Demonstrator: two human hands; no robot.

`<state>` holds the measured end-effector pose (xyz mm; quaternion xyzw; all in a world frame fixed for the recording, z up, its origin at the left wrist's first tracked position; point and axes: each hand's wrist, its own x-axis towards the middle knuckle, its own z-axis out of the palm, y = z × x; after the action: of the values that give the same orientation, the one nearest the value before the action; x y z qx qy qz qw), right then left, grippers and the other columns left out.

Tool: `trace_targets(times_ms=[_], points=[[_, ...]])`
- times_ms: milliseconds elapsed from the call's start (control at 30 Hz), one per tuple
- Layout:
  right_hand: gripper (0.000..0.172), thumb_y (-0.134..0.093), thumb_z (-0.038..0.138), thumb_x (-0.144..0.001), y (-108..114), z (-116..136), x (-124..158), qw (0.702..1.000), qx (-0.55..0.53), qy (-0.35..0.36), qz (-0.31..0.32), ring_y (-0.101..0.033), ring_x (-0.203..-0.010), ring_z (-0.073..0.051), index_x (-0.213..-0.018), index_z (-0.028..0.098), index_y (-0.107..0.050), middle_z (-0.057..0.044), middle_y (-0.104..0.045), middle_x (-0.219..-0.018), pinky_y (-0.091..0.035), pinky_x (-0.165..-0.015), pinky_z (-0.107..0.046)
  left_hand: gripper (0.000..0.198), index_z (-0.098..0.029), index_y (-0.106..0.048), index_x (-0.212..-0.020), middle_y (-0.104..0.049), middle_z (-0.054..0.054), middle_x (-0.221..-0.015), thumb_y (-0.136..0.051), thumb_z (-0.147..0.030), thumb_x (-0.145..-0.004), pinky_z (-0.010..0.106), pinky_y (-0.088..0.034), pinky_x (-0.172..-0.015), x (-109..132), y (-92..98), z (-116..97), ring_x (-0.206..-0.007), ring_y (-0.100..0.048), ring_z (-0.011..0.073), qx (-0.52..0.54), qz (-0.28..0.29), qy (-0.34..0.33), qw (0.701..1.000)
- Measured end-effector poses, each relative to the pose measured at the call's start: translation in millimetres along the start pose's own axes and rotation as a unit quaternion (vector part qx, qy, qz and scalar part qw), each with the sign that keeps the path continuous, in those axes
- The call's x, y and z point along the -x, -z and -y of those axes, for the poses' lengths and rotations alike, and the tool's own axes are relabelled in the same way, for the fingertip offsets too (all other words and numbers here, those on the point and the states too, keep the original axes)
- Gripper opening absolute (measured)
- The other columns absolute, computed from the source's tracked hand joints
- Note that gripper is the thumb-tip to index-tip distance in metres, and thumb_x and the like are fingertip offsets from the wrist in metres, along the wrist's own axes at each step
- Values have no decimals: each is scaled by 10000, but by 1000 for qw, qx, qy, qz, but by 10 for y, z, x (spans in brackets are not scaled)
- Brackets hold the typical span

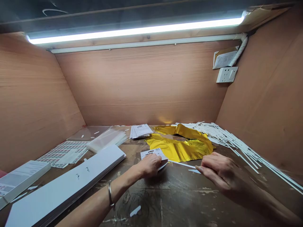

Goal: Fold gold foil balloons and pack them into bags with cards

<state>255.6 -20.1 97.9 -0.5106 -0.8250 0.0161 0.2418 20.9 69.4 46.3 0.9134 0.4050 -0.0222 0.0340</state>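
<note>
The right hand (221,171) is pinched narrow on a stick (182,164), which could be bent if forced into the card (151,154) held by the left hand (149,165).

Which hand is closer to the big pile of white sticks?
Right. The right hand is just in front of the pile of white sticks, not touching it; the left hand is farther left, in front of the gold foil.

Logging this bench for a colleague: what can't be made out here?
Head view:
Printed card: lower part hidden by the left hand; print too small to read.
White stick: one end hidden by the right hand.
Heap of white sticks: cut off by the right edge, blurred.
Label sheet: print too small.
</note>
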Motion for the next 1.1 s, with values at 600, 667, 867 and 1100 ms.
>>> trace_targets(times_ms=[600, 667, 867, 1100], points=[[156, -541, 140, -695, -1446, -128, -616, 938, -205, -227, 161, -549, -436, -108, -841, 160, -490, 42, -566, -521, -360, -416, -184, 313, -26, -529, -949, -557, 241, -937, -336, 3, -704, 446, -433, -691, 127, -365, -236, -898, -520, 322, -51, -35, 5, 998], [146, -543, 155, -729, -1495, -180, -719, 914, -257, -257, 179, -515, -391, -79, -868, 155, -497, 67, -530, -497, -358, -376, -164, 288, -80, -526, -980, -554, 190, -995, -344, -61, -758, 439, -412, -778, 153, -323, -278, -954, -504, 290, 40, -126, -2, 991], [212, -459, 300, -852, -1403, -233, -1118, 876, -339, -294, 178, -511, -514, -52, -940, 119, -525, 16, -559, -727, -438, -442, -180, 337, -142, -499, -938, -570, 53, -743, -535, -394, -717, 265, -448, -392, 164, -408, -1001, -492, -569, 165, 692, -38, 82, 716], [199, -475, 285, -845, -1357, -88, -1322, 854, -370, -290, 221, -550, -592, -76, -933, 118, -540, -3, -579, -789, -477, -510, -215, 525, -66, -517, -991, -603, 65, -641, -701, -249, -534, 268, -477, -489, 97, -676, -1786, -512, -605, 174, 910, 117, -15, 397]])
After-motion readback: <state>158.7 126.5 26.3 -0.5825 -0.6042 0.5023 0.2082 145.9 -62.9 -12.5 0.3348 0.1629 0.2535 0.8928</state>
